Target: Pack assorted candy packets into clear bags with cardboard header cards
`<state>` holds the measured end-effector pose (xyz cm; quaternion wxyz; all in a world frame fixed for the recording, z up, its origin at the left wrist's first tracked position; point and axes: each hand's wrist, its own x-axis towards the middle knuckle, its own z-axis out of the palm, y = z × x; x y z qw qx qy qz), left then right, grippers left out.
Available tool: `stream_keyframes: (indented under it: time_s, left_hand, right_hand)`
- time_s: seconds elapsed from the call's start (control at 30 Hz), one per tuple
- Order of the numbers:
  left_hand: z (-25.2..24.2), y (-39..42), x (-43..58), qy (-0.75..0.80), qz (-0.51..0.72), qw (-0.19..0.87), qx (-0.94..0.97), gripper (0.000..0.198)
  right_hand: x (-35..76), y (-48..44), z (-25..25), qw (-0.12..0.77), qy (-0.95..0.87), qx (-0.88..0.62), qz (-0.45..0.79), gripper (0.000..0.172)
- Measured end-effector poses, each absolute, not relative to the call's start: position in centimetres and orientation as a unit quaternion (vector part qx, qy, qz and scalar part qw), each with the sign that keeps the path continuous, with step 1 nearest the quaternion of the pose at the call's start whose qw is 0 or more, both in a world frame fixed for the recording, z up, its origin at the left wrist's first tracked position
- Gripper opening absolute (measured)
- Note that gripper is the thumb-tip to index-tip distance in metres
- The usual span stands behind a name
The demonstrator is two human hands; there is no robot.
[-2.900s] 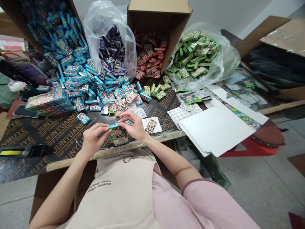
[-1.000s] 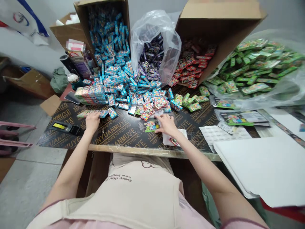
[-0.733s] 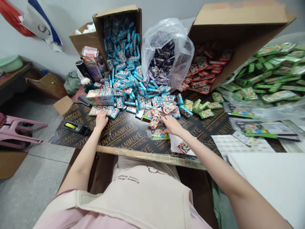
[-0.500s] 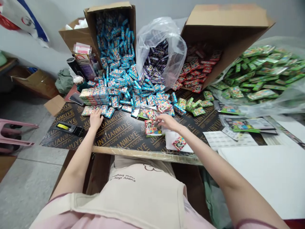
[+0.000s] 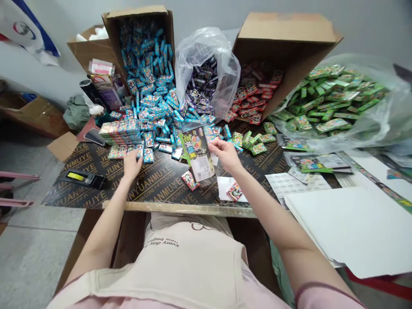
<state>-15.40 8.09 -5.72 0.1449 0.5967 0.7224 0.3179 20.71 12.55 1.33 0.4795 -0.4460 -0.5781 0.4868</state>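
My left hand (image 5: 131, 165) rests at a front row of small candy boxes (image 5: 117, 152), fingers against its right end and thumb apart. Right behind that row stands a stack of the same boxes (image 5: 118, 132) in several layers. Between thumb and fingers of my right hand (image 5: 225, 155), a printed plastic bag (image 5: 197, 150) with a black and green design and a white label is held up above the table. Below the bag lies a red candy box (image 5: 189, 180), partly covered by it. Another red box (image 5: 234, 191) sits on white paper (image 5: 223, 185).
Blue boxes spill from a carton (image 5: 170, 43). Beside it are a clear bag (image 5: 232, 73) of purple boxes, a carton (image 5: 289, 28) of red ones and a bag of green boxes (image 5: 341, 94). A black tool with a yellow strip (image 5: 82, 178) lies left; white sheets (image 5: 347, 227) lie right.
My right hand has lifted the printed bag off the table, tilting it up; a red box that was on it now lies beneath. My left hand stays by the row. The view has shifted slightly.
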Motion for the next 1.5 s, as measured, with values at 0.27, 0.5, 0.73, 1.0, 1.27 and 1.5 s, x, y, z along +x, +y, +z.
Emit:
stream_keyframes:
  time_s: [0.27, 0.5, 0.73, 1.0, 1.27, 1.5]
  left_hand:
    - [-1.1, 2.5, 1.5, 0.316, 0.537, 0.752, 0.218, 0.077]
    - [-1.7, 0.3, 1.7, 0.352, 0.462, 0.786, 0.212, 0.06]
    - [-0.5, 0.1, 1.0, 0.354, 0.437, 0.743, 0.363, 0.066]
    - [-0.4, -0.4, 0.3, 0.402, 0.44, 0.712, 0.372, 0.046]
    - [-0.1, -0.4, 0.2, 0.48, 0.488, 0.653, 0.323, 0.041]
    - [-0.1, -0.1, -0.5, 0.551, 0.43, 0.513, 0.499, 0.043]
  right_hand:
    - [15.0, 7.0, -1.3, 0.451, -0.528, -0.476, 0.54, 0.045]
    - [17.0, 6.6, 0.1, 0.497, -0.729, -0.42, 0.214, 0.059]
    - [18.7, 7.7, 2.5, 0.35, -0.84, -0.313, 0.271, 0.041]
    - [19.5, 7.4, 2.1, 0.259, -0.859, -0.306, 0.317, 0.051]
    - [18.0, 7.0, 1.0, 0.445, -0.669, -0.441, 0.4, 0.074]
    - [16.8, 6.0, -1.0, 0.393, -0.532, -0.354, 0.661, 0.04]
